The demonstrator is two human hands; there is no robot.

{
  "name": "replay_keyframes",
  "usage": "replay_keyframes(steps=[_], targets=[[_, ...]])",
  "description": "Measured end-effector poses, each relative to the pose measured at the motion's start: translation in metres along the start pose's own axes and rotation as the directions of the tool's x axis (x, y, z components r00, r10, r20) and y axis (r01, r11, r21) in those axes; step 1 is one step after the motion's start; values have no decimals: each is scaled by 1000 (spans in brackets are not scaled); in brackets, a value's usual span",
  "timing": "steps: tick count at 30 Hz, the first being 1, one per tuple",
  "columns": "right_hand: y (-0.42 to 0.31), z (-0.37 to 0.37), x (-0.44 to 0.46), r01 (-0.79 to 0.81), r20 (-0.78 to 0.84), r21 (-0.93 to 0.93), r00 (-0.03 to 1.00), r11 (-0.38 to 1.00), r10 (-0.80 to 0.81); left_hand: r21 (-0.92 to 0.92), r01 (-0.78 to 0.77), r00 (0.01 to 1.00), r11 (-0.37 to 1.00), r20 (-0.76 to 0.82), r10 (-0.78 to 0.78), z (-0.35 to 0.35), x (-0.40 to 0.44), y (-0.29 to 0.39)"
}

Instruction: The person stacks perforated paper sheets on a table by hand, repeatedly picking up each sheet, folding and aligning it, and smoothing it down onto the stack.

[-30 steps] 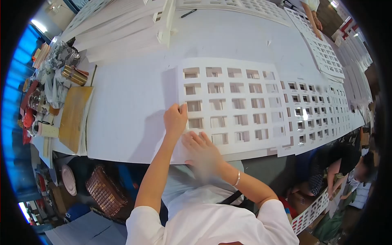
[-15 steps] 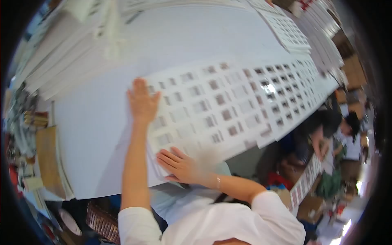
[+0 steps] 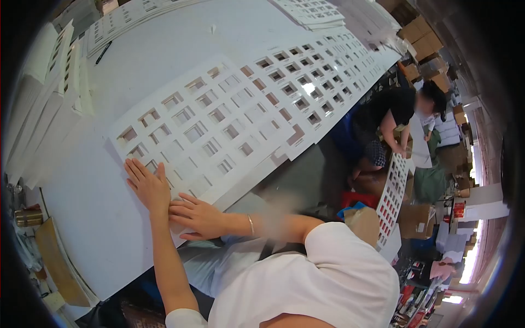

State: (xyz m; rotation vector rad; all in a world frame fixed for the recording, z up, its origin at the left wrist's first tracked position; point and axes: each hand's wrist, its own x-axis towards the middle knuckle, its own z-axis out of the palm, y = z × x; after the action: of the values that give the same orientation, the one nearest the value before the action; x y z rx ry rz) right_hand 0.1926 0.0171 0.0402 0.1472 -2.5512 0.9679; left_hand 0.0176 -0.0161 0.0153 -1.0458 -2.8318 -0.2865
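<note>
A white sheet with rows of rectangular cut-out windows [image 3: 180,143] lies on the white table [image 3: 93,229]. My left hand [image 3: 147,185] rests flat on its left end, fingers spread. Beside it, near the table's front edge, my right hand [image 3: 196,217] lies with its fingers apart on the sheet's near corner. Neither hand grasps anything. A second windowed sheet with darker openings [image 3: 322,101] adjoins the first on the right.
Stacked white boards [image 3: 41,126] stand at the left, with a black pen [image 3: 103,53] near them. More windowed sheets [image 3: 311,12] lie at the back. A co-worker [image 3: 385,115] bends over a windowed panel [image 3: 392,194] at the right.
The view has swung to the right. My left hand has gone from closed fingers at the sheet's left edge to lying spread on it. My right hand stays open near the front edge.
</note>
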Motion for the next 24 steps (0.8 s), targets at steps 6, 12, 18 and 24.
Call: replay_keyframes(steps=[6, 12, 18, 24], targets=[[6, -116, -67, -573, -499, -434, 796, 695, 344, 30, 13, 1000, 999, -29, -12, -2, 1, 2], [63, -172, -122, -613, -504, -765, 760, 196, 410, 1, 32, 999, 999, -8, -32, -8, -1, 4], [55, -265, -112, -587, -519, -806, 764, 76, 384, -28, 39, 999, 999, -9, -40, -10, -1, 3], [72, -379, -100, -720, -730, -684, 676, -116, 102, -49, 32, 999, 998, 0, -32, -16, -2, 4]])
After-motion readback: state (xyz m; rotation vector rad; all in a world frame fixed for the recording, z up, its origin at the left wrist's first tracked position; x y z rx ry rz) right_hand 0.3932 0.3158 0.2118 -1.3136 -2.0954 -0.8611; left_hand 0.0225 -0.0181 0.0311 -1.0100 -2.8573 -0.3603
